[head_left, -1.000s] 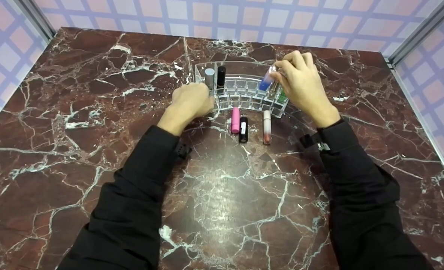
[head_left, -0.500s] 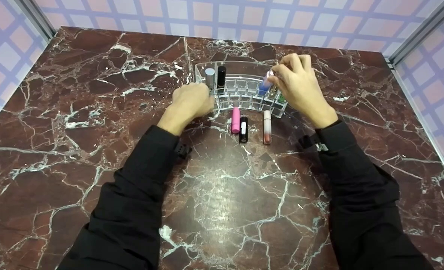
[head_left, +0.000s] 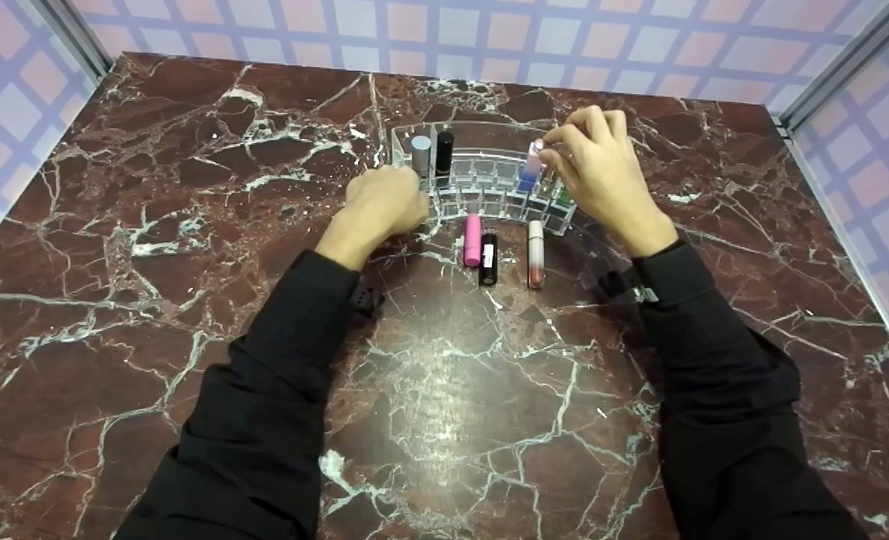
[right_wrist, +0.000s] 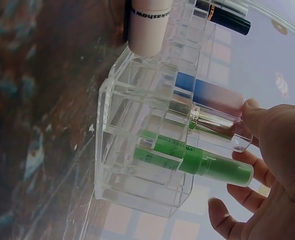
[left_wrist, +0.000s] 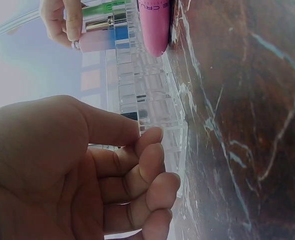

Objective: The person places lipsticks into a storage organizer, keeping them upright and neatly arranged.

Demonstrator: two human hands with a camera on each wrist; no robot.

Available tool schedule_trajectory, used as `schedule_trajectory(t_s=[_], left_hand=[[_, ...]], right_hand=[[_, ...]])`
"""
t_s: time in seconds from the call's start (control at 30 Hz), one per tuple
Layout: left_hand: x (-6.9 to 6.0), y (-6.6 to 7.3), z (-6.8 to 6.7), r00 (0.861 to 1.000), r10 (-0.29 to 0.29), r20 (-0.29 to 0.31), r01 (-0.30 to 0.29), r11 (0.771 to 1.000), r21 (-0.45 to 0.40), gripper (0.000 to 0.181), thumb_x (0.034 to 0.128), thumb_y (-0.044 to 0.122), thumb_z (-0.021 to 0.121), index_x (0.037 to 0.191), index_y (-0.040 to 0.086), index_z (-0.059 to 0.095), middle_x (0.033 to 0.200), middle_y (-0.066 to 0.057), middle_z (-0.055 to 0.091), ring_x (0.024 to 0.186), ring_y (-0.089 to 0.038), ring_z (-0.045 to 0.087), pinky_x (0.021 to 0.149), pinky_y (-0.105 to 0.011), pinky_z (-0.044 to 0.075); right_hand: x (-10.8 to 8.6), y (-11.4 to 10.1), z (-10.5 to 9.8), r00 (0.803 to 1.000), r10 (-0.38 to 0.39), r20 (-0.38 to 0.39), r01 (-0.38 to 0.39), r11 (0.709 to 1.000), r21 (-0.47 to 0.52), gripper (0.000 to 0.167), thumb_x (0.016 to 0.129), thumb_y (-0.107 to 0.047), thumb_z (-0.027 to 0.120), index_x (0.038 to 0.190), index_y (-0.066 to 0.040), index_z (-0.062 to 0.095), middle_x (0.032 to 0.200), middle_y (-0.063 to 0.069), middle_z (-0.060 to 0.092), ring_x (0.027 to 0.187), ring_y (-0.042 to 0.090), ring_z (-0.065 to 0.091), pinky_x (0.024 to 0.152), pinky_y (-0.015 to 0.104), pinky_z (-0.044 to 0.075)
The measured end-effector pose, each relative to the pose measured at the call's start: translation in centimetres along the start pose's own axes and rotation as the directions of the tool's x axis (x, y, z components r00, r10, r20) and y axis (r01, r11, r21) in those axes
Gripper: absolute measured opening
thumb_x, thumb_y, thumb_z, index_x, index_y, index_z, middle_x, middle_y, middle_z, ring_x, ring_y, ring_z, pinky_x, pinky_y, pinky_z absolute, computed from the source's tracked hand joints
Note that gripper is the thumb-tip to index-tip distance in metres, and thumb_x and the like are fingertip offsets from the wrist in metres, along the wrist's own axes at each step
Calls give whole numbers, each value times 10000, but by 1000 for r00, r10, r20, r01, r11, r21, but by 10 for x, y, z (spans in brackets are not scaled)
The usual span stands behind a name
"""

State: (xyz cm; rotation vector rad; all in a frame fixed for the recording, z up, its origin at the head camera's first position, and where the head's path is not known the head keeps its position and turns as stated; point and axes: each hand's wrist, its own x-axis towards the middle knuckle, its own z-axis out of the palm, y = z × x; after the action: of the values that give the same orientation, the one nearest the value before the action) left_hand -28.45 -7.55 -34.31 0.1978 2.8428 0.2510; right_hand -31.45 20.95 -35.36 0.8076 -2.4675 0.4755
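Observation:
A clear curved organizer point(head_left: 489, 172) stands on the marbled table. My left hand point(head_left: 385, 199) grips its left end, thumb and fingertips on the clear wall in the left wrist view. With thumb and fingertips my right hand point(head_left: 605, 172) pinches the top of a blue-and-pink tube point(right_wrist: 215, 96), whose blue end sits in a slot near the organizer's right end. Beside that tube a gold-banded tube point(right_wrist: 212, 124) and a green tube point(right_wrist: 202, 161) stand in slots. A silver-capped tube point(head_left: 420, 156) and a black tube point(head_left: 444, 154) stand at the left rear.
In front of the organizer lie a pink tube point(head_left: 472, 240), a black tube with a white label point(head_left: 488, 259) and a white-and-red tube point(head_left: 536, 253). Checked panels point(head_left: 504, 37) border the table at the back and sides.
The blue-and-pink tube has gone from leaning right to nearly upright, its top moving left. My right hand has shifted slightly left with it. My left hand has kept its place.

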Motion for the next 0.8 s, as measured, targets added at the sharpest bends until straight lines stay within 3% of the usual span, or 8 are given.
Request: schedule_trajectory(t_s=[0.2,0.53,0.8], left_hand=[[0,1,0,1000,-5,2,5,1000,2,292,1049,263,421,941,71,613,985,-130,614,771,-249,545,596,-318,438],[-1,0,0,1000,1,3,-1,1000,6,304,1063,279,413,877,95,567,918,-105,584,706,-213,504,552,-289,401],[-1,1,-1,1000,-8,20,8,1000,2,307,1069,289,410,861,110,547,891,-84,567,666,-180,474,530,-272,382]], right_hand=[[0,0,1,1000,-21,-10,21,1000,1,300,1024,-277,616,1087,8,685,1114,192,543,1059,392,432,895,508,408],[1,-3,-7,996,62,60,-61,998,-8,349,1040,-330,581,1226,-40,636,1185,171,531,1104,364,419,921,501,410],[3,-8,-19,1000,20,1,-20,1000,10,334,1035,-286,595,1218,-10,630,1158,199,549,1076,355,443,924,490,397]])
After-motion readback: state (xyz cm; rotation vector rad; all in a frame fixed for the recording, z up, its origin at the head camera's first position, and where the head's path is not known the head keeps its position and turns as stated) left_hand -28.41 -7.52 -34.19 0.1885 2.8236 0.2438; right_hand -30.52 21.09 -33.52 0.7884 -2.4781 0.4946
